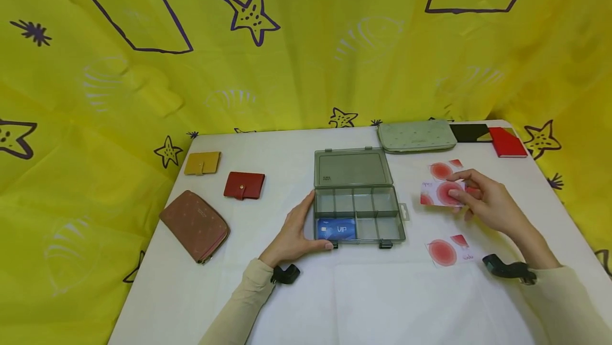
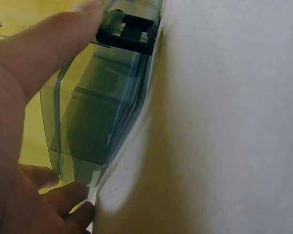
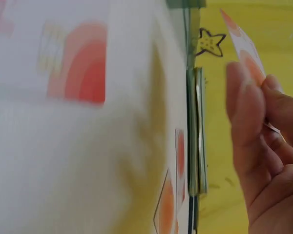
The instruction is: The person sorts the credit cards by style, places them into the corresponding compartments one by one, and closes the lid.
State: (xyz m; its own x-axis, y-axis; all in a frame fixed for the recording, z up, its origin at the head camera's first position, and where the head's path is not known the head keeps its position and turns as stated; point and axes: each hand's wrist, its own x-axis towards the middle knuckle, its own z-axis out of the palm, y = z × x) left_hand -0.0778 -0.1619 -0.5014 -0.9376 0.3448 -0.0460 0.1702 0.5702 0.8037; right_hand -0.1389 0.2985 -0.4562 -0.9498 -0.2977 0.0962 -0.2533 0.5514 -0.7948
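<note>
1. Card [image 1: 442, 193], white with red circles, sits pinched in the right hand [image 1: 483, 204] above the right side of the desk [image 1: 296, 302], between thumb and fingertips at one short end; the right wrist view shows those fingertips [image 3: 244, 97] clamped on its edge.

2. It looks thin, light and stiff like plastic, probably smooth, so a pinch across the flat faces near an edge should hold it best; squeezed on its edges alone it could slip or flex.

3. Two more cards of the same pattern lie flat on the desk, one beyond the hand [image 1: 442, 169] and one nearer the person [image 1: 447, 252]. Flat on the cloth, they would likely need a fingernail under an edge or a slide to lift.

4. Left hand [image 1: 296, 230] rests with straight fingers against the left wall of the open organizer box [image 1: 358, 212], thumb along its front edge by a black latch [image 2: 129, 31]. The box looks like rigid, light, translucent plastic that would skid if not steadied.

5. A blue VIP card [image 1: 337, 229] already lies in the front-left compartment; the other compartments appear bare.

6. Three wallets, yellow [image 1: 203, 163], red [image 1: 244, 185] and brown [image 1: 195, 225], lie well apart on the left.
</note>
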